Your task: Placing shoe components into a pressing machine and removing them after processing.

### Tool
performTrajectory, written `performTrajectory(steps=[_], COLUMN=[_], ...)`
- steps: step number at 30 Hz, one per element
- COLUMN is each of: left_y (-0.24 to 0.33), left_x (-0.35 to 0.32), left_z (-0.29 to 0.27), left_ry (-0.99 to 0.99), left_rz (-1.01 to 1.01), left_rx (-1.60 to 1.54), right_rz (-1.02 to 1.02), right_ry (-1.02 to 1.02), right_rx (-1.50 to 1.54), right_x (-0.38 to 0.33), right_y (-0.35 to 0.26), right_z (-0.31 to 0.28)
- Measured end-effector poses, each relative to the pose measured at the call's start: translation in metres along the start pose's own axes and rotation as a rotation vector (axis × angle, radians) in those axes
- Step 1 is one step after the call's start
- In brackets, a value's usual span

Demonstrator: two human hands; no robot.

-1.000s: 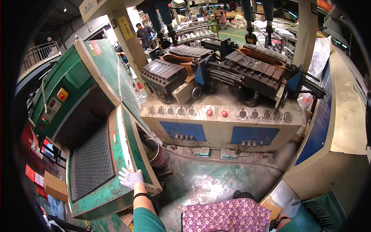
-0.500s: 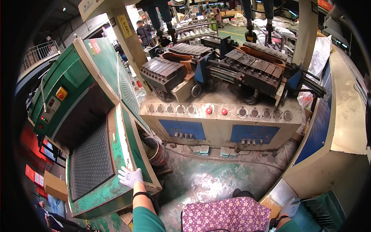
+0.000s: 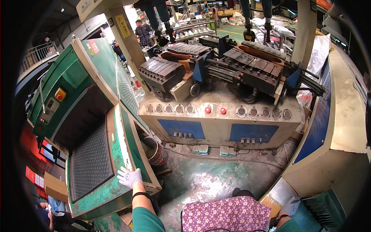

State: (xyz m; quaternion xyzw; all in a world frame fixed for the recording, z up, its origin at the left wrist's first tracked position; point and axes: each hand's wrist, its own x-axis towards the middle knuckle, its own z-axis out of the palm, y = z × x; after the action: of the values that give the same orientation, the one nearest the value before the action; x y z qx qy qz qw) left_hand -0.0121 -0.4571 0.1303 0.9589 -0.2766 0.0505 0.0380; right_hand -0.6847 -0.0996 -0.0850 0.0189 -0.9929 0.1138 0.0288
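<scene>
A wide fisheye lens, the left of a pair worn side by side on a worker's head, looks down and ahead from above the lap; the flowered apron (image 3: 226,214) lies nearest, at the bottom of the view, with the left hand (image 3: 130,178) close by at the near edge of the green machine (image 3: 98,198) and the right hand (image 3: 290,207) low on the other side; the press (image 3: 216,131) faces the lens at middle range, front panel and top both visible; a tan cabinet (image 3: 342,120) bounds the right; a distant person (image 3: 143,34) appears small beyond the press's far edge.
</scene>
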Motion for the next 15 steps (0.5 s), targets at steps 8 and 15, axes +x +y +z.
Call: performTrajectory(steps=[8,15], left_y=[0.0001,-0.0005], left_x=[0.0004,0.0014], left_z=[0.0008,0.0], left_ry=[-0.015,-0.01], left_rz=[-0.002,-0.001], left_rx=[0.014,0.013], right_rz=[0.002,0.011], right_ry=[0.016,0.027], right_rx=[0.007,0.02], right_x=[-0.0033,-0.0032], right_y=[-0.0019,-0.0017], right_z=[-0.0028,-0.0032])
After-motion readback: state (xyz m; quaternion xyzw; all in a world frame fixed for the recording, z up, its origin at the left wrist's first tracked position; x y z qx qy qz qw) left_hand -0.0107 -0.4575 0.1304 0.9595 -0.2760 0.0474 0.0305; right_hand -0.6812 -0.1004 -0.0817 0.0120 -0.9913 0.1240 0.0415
